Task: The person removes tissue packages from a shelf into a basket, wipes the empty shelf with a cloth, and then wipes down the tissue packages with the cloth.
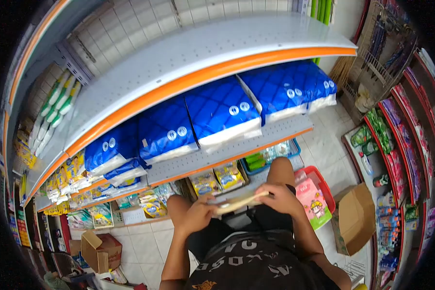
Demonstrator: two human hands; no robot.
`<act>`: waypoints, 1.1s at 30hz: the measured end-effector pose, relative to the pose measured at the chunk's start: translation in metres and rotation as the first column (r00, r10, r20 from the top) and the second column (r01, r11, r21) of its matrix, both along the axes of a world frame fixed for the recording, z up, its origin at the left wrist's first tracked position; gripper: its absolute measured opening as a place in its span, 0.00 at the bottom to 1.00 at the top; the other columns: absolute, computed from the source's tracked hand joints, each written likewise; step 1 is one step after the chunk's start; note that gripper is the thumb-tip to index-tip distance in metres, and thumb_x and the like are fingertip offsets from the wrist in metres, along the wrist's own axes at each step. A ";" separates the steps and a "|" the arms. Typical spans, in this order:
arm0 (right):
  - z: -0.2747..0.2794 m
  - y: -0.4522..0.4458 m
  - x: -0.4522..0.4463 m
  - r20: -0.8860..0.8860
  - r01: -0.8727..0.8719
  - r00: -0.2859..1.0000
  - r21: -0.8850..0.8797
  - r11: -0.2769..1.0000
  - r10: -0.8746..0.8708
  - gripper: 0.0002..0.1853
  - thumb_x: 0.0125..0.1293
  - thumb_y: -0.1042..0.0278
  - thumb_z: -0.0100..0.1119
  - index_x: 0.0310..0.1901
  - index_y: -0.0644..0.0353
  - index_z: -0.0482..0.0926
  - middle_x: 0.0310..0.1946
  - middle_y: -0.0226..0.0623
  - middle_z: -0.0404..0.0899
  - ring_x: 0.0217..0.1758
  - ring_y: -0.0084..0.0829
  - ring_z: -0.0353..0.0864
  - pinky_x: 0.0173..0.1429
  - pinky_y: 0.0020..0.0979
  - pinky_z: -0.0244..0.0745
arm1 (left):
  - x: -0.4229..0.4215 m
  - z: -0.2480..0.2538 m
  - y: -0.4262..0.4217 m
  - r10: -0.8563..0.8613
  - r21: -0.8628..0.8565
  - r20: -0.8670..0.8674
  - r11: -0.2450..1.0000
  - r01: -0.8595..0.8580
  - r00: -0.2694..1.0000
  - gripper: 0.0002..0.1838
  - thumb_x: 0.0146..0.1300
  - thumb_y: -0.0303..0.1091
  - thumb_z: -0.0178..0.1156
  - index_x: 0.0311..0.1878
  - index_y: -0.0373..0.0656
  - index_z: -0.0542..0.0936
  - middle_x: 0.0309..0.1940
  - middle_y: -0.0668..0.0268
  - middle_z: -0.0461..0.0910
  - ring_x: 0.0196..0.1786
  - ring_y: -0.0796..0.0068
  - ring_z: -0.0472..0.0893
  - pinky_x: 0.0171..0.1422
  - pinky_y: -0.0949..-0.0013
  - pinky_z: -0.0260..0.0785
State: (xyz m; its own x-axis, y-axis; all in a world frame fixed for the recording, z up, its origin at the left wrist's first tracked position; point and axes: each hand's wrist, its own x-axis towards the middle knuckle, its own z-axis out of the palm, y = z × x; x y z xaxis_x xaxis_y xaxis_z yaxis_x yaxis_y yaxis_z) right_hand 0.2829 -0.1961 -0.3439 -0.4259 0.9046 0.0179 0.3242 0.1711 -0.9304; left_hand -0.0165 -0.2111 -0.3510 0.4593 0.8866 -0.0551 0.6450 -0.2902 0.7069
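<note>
take the strip [241, 202] as the clock centre. the strip, pale and motion-blurred, sits in front of your torso, above your lap, tilted up toward 2 o'clock. your left hand [196, 215], at 9 o'clock, grasps its near-left end between thumb and fingers. your right hand [280, 198], at 3 o'clock, grasps the opposite end with the fingers bent. the strip's exact type cannot be told.

surroundings: at 12 o'clock, blue packs [220, 111] stand in a row under the upper shelf [212, 55]. at 11 o'clock, nearer, lie yellow packs [228, 176]. at 1 o'clock is the blue basket [295, 146]. at 3 o'clock, the pink pack [309, 199] overlaps the red basin [327, 187]; the carton [356, 217] stands beyond. at 8 o'clock, the box [107, 253] stands on the floor with its flaps open.
</note>
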 end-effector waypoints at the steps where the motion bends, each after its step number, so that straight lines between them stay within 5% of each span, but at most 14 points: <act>1: 0.007 -0.002 0.000 -0.048 -0.060 0.997 0.000 0.998 0.060 0.10 0.59 0.67 0.63 0.40 0.61 0.79 0.30 0.37 0.78 0.32 0.28 0.76 0.39 0.28 0.71 | -0.005 0.013 -0.001 -0.172 -0.003 -0.025 0.985 0.172 0.985 0.08 0.57 0.28 0.59 0.40 0.41 0.83 0.51 0.51 0.71 0.55 0.50 0.72 0.59 0.57 0.65; 3: 0.015 -0.004 -0.001 -0.144 -0.128 0.981 0.017 0.992 0.129 0.10 0.60 0.67 0.64 0.41 0.62 0.79 0.31 0.34 0.80 0.35 0.23 0.76 0.41 0.26 0.71 | -0.009 0.017 0.007 -0.460 0.061 0.085 0.888 0.456 0.884 0.18 0.59 0.38 0.63 0.52 0.43 0.78 0.57 0.54 0.70 0.59 0.56 0.71 0.62 0.58 0.62; 7: 0.024 0.005 -0.004 -0.200 -0.043 0.978 0.095 0.995 0.062 0.07 0.59 0.74 0.63 0.39 0.63 0.79 0.34 0.32 0.81 0.36 0.21 0.79 0.40 0.23 0.72 | 0.052 0.021 0.016 -0.204 -0.347 0.570 0.818 0.458 0.796 0.40 0.61 0.37 0.63 0.70 0.40 0.52 0.55 0.61 0.72 0.58 0.71 0.70 0.61 0.66 0.63; 13: -0.057 0.039 0.065 -0.325 0.395 0.843 -0.168 0.903 -0.429 0.09 0.61 0.76 0.58 0.44 0.62 0.77 0.36 0.31 0.80 0.37 0.19 0.78 0.40 0.21 0.73 | 0.090 -0.017 0.029 0.106 -0.709 0.469 0.637 0.303 0.877 0.18 0.69 0.42 0.53 0.54 0.39 0.75 0.41 0.70 0.79 0.40 0.84 0.76 0.42 0.76 0.70; 15: -0.132 0.032 0.121 -0.053 0.665 0.745 -0.013 0.746 -0.665 0.11 0.57 0.80 0.55 0.43 0.63 0.76 0.36 0.33 0.79 0.39 0.24 0.79 0.41 0.27 0.76 | 0.093 -0.020 0.027 0.155 -0.789 0.403 0.558 0.256 0.902 0.18 0.69 0.42 0.52 0.53 0.39 0.76 0.39 0.71 0.79 0.39 0.83 0.77 0.43 0.75 0.71; 17: -0.307 0.007 0.197 -0.315 0.851 0.511 0.054 0.522 -0.800 0.16 0.55 0.82 0.54 0.47 0.61 0.72 0.32 0.33 0.76 0.36 0.27 0.78 0.36 0.27 0.76 | 0.085 -0.033 0.025 0.311 -0.773 0.438 0.609 0.177 0.844 0.17 0.70 0.43 0.52 0.50 0.39 0.77 0.38 0.74 0.79 0.39 0.87 0.76 0.44 0.77 0.69; 19: -0.538 -0.050 0.273 -0.058 0.993 0.095 0.072 0.091 -0.994 0.13 0.60 0.73 0.55 0.46 0.60 0.68 0.30 0.35 0.76 0.33 0.31 0.79 0.30 0.34 0.75 | 0.083 -0.026 0.021 0.394 -0.732 0.378 0.681 0.010 0.838 0.17 0.70 0.41 0.51 0.51 0.37 0.76 0.40 0.70 0.80 0.41 0.83 0.77 0.48 0.76 0.69; 20: -0.447 -0.085 0.245 0.332 0.991 -0.115 0.096 -0.088 -0.936 0.14 0.61 0.64 0.56 0.46 0.61 0.68 0.28 0.36 0.76 0.28 0.33 0.77 0.30 0.38 0.75 | 0.076 -0.026 0.021 0.441 -0.742 0.366 0.670 -0.030 0.820 0.16 0.70 0.39 0.51 0.52 0.37 0.75 0.42 0.68 0.80 0.42 0.80 0.77 0.49 0.75 0.69; 22: -0.358 -0.119 0.224 0.216 0.997 0.045 0.052 0.057 -0.975 0.15 0.61 0.69 0.52 0.47 0.65 0.68 0.32 0.42 0.77 0.29 0.39 0.77 0.31 0.40 0.74 | 0.063 -0.032 0.021 0.525 -0.737 0.354 0.666 -0.115 0.774 0.15 0.69 0.35 0.51 0.53 0.37 0.74 0.44 0.65 0.79 0.46 0.76 0.78 0.52 0.73 0.69; 23: -0.394 -0.120 0.221 -0.034 0.994 -0.076 -0.077 -0.074 -0.997 0.18 0.58 0.76 0.50 0.51 0.68 0.67 0.38 0.46 0.77 0.37 0.41 0.78 0.38 0.40 0.75 | 0.060 -0.035 0.020 0.561 -0.719 0.363 0.676 -0.159 0.744 0.15 0.68 0.32 0.51 0.54 0.37 0.73 0.45 0.64 0.79 0.47 0.74 0.78 0.53 0.71 0.69; 24: -0.422 -0.119 0.222 0.179 0.974 -0.119 0.214 -0.079 -0.977 0.24 0.55 0.79 0.52 0.56 0.68 0.66 0.45 0.51 0.73 0.48 0.42 0.75 0.51 0.41 0.72 | 0.073 -0.023 0.018 0.592 -0.702 0.357 0.680 -0.211 0.723 0.17 0.68 0.31 0.51 0.58 0.37 0.70 0.49 0.62 0.78 0.49 0.72 0.78 0.56 0.69 0.68; 25: -0.416 -0.115 0.213 0.169 0.873 -0.128 0.487 -0.030 -0.977 0.28 0.53 0.77 0.57 0.59 0.62 0.66 0.50 0.52 0.70 0.55 0.45 0.70 0.62 0.41 0.63 | 0.076 -0.018 0.016 0.583 -0.680 0.340 0.694 -0.235 0.738 0.21 0.68 0.32 0.51 0.62 0.38 0.65 0.53 0.61 0.75 0.51 0.71 0.76 0.59 0.67 0.66; 29: -0.302 -0.092 0.196 0.544 0.935 -0.022 0.309 0.176 -0.839 0.46 0.41 0.64 0.71 0.66 0.49 0.60 0.63 0.50 0.60 0.65 0.51 0.60 0.65 0.51 0.56 | 0.047 -0.031 0.024 0.543 -0.631 0.265 0.723 -0.283 0.797 0.24 0.68 0.33 0.50 0.66 0.39 0.61 0.57 0.60 0.70 0.56 0.70 0.72 0.62 0.66 0.64; 33: -0.315 -0.100 0.216 0.840 0.868 0.119 0.171 0.466 -0.529 0.68 0.26 0.45 0.77 0.72 0.38 0.44 0.69 0.46 0.53 0.70 0.48 0.56 0.65 0.60 0.51 | 0.048 -0.030 0.029 0.524 -0.599 0.244 0.744 -0.298 0.816 0.24 0.69 0.35 0.51 0.66 0.42 0.61 0.57 0.60 0.71 0.56 0.66 0.73 0.59 0.64 0.66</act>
State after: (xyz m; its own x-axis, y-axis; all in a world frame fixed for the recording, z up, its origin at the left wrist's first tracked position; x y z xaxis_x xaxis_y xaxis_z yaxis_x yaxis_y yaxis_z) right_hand 0.4989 -0.2963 -0.6586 0.7262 0.6594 -0.1945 0.6352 -0.7517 -0.1771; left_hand 0.0316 -0.1818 -0.3814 0.1379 0.8767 -0.4608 0.2635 0.4160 0.8704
